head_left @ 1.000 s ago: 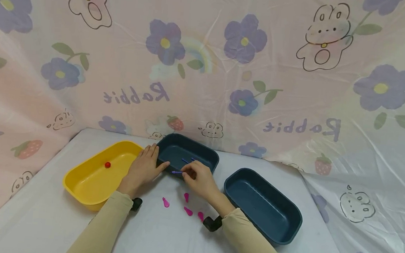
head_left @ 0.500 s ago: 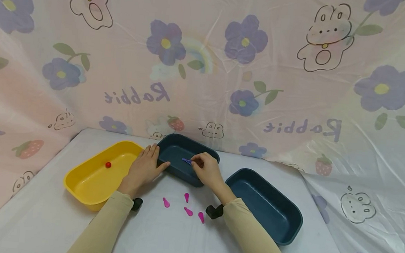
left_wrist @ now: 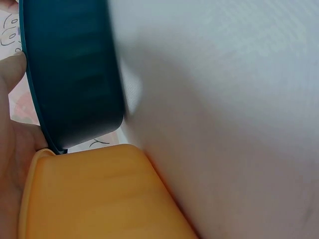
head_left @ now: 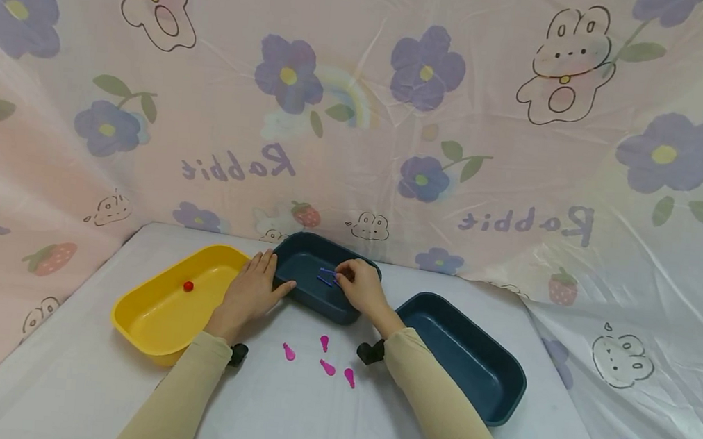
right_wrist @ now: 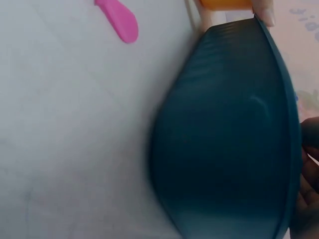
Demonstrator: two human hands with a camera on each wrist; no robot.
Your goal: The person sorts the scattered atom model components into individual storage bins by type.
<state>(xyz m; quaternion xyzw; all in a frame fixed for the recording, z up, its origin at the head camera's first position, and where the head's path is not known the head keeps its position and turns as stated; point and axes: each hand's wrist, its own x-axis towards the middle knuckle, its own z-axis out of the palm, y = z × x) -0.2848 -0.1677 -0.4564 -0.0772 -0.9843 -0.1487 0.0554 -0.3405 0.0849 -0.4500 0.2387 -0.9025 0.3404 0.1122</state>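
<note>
My right hand (head_left: 361,289) reaches into the back dark blue bin (head_left: 291,285), its thumb and fingertips drawn together. They appear to pinch a thin blue-purple stick (head_left: 327,270), though the fingers partly cover it. Another such stick (head_left: 324,281) lies on the bin floor just beside it. My left hand (head_left: 249,294) is spread between this bin and the yellow bin (head_left: 148,349), with the thumb touching the dark bin's near rim. In the left wrist view, the thumb (left_wrist: 12,69) meets the dark rim. The bin wall hides most of the right hand in the right wrist view.
Several pink bulb-shaped pieces (head_left: 327,367) lie on the white table before the back bin. A red ball (head_left: 188,287) sits in the yellow bin. Another dark blue bin (head_left: 508,393) stands at the right, partly behind the right forearm. A printed curtain hangs behind.
My right hand has carried a blue-purple stick from over the back bin's near wall down into the bin, shifting away and slightly right. My left hand has stayed in place.
</note>
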